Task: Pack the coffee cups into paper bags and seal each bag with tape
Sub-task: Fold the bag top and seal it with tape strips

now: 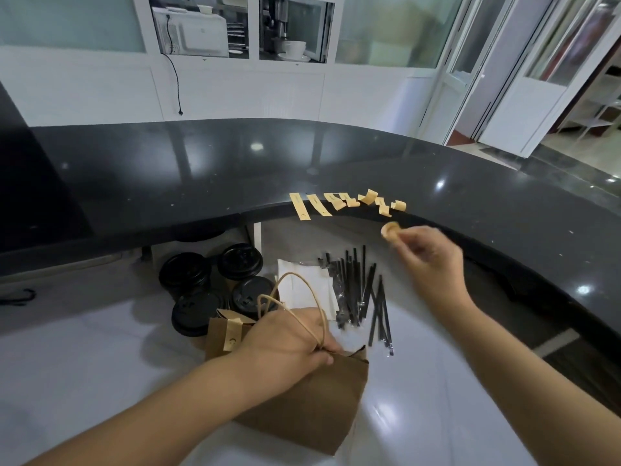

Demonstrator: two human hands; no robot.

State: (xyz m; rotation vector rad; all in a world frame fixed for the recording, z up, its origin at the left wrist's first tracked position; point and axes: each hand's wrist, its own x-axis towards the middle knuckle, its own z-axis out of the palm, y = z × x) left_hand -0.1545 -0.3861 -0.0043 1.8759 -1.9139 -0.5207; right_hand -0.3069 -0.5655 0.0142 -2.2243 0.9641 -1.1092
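The left hand (289, 341) grips the folded top of the brown bag (302, 398) together with its cord handles, fingers curled tight, on the white bench near its front edge. One strip (232, 334) already seals the bag's far-left corner. The right hand (426, 253) is raised just below the black counter's (201, 169) inner edge, thumb and fingers pinching a curled tape piece (390, 230); more pieces (349, 203) hang in a row along that edge.

To do this well, I'd uncurl the tape before it meets paper (it wants to stick to itself), keep the fold pinched flat, and lay the strip across the fold on the near-right side, pressing from the middle outward.

Four lidded cups (215, 284) wait at the bench's back, beside napkins (309, 287) and wrapped straws (359, 290).
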